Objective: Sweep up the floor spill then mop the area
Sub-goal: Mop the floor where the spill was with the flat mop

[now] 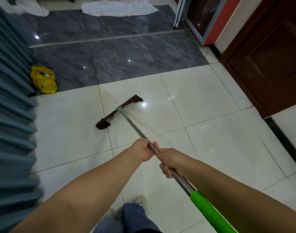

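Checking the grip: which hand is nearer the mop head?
The left hand, gripping the pole ahead of the right hand, which grips further back, nearer the green grip.

hands (144, 150) gripping mop (132, 124), spill (108, 95) beside it

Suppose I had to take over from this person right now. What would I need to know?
Hands: the left hand grips the metal pole, fingers curled round it. The right hand grips it just behind, ahead of the green sleeve.
Things: the brown mop head rests on the white tile. Brownish specks lie just beyond it.
Done: the mop is down by the spill.
Left: wipe over the specks and the tiles around them.
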The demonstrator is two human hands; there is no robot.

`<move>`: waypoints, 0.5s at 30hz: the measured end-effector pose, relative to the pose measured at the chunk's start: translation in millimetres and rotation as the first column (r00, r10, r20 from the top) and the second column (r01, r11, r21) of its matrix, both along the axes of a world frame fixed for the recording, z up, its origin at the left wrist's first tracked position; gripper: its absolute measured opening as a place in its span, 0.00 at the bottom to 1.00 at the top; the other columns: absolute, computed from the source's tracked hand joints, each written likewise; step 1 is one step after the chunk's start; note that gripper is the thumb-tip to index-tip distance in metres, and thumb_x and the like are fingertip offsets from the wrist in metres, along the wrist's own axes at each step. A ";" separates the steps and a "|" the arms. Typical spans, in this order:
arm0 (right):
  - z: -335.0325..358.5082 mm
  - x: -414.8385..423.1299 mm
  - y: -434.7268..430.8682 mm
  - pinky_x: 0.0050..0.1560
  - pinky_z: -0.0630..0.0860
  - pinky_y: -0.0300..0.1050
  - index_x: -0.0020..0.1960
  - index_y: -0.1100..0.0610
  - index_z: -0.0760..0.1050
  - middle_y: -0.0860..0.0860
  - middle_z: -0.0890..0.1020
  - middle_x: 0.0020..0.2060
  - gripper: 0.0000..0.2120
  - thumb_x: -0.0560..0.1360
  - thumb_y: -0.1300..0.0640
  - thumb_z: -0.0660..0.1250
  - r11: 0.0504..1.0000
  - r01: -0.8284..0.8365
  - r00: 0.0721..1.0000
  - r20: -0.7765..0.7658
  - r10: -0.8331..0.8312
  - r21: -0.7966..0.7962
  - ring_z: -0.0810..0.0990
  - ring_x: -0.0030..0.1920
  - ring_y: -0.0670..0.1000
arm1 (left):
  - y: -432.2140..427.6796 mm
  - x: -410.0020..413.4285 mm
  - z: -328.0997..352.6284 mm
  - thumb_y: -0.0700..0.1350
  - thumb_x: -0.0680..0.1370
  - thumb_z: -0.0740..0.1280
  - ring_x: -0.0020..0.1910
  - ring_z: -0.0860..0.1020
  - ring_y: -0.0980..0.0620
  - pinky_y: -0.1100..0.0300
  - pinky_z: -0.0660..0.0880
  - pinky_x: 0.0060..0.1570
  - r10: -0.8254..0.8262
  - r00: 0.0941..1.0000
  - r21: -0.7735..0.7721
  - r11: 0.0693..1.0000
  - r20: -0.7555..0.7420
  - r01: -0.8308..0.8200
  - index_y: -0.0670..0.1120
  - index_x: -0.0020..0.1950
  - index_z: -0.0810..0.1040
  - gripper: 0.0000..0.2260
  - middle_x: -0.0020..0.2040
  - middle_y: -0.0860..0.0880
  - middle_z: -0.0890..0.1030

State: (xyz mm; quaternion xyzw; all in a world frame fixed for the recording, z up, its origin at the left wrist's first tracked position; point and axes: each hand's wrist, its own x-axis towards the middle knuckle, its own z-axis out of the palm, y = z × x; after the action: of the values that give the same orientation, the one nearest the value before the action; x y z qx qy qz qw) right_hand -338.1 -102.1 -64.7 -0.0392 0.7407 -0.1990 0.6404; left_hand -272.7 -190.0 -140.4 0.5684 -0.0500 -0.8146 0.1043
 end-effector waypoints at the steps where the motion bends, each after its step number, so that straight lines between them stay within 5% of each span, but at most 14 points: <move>1: 5.4 -4.5 3.0 0.20 0.61 0.30 0.53 0.54 0.75 0.52 0.68 0.28 0.12 0.80 0.58 0.53 1.000 -0.009 1.000 -0.008 0.009 0.005 0.63 0.17 0.45 | 2.5 -3.7 3.6 0.35 0.82 0.48 0.28 0.65 0.48 0.62 0.74 0.22 -0.002 1.000 0.000 1.000 -0.010 0.002 0.41 0.46 0.63 0.08 0.36 0.43 0.67; 4: 15.2 -14.6 9.6 0.21 0.61 0.30 0.62 0.55 0.73 0.52 0.68 0.28 0.15 0.80 0.58 0.53 0.999 -0.025 1.000 -0.009 0.026 0.031 0.63 0.17 0.45 | 10.6 -12.5 7.1 0.34 0.81 0.47 0.28 0.66 0.48 0.63 0.73 0.22 -0.004 1.000 0.019 1.000 -0.015 0.005 0.41 0.51 0.64 0.07 0.38 0.42 0.67; 10: 24.6 -19.2 24.7 0.20 0.61 0.29 0.53 0.55 0.69 0.52 0.68 0.28 0.09 0.80 0.58 0.51 0.989 -0.063 0.998 -0.020 0.066 0.132 0.63 0.15 0.44 | 32.6 -22.7 0.7 0.37 0.82 0.49 0.29 0.68 0.48 0.63 0.73 0.21 -0.039 0.999 0.103 0.994 0.035 0.035 0.40 0.57 0.63 0.07 0.41 0.40 0.70; 15: 27.7 -20.9 37.8 0.19 0.61 0.30 0.55 0.56 0.71 0.52 0.68 0.27 0.12 0.80 0.56 0.50 0.973 -0.094 0.992 -0.057 0.109 0.212 0.63 0.15 0.44 | 49.9 -26.0 6.5 0.38 0.82 0.50 0.29 0.69 0.48 0.64 0.72 0.20 -0.034 0.999 0.165 0.986 0.032 0.028 0.37 0.56 0.66 0.08 0.40 0.40 0.71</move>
State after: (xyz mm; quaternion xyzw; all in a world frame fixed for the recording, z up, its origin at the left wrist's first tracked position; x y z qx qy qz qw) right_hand -359.0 -64.3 -37.0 -0.0164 0.7761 -0.0858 0.6246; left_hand -298.7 -140.0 -133.9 0.5884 0.0069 -0.8074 0.0434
